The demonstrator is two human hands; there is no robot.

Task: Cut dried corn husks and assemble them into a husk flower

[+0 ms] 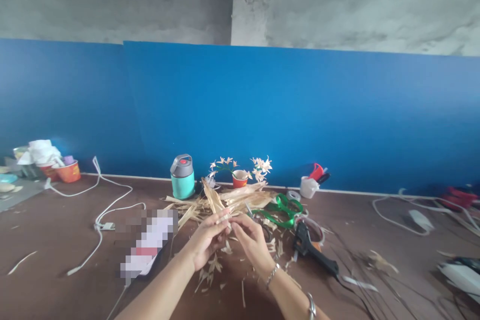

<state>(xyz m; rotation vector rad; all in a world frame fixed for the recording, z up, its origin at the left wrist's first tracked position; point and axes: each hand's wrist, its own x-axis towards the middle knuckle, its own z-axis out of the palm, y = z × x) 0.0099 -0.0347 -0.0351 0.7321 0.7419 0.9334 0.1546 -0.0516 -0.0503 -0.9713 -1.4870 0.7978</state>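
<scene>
My left hand (210,236) and my right hand (249,240) meet over the table, fingertips close together. A pale dried corn husk (212,196) rises from between the fingers of my left hand, which is closed on it. The right hand pinches at the husk's lower end, partly hidden by the fingers. Under and around both hands lie small cut husk pieces (215,264). Just beyond them spreads a pile of loose husks (249,197). Scissors (267,233) lie partly covered beside my right hand.
Behind the pile stand husk flowers (261,166) in a red cup (240,179) and a turquoise flask (183,182). Right are green ribbon (287,206), a black glue gun (315,252) and a white cup (308,187). Left are a blurred-out phone-like object (150,247) and a white cable (107,207).
</scene>
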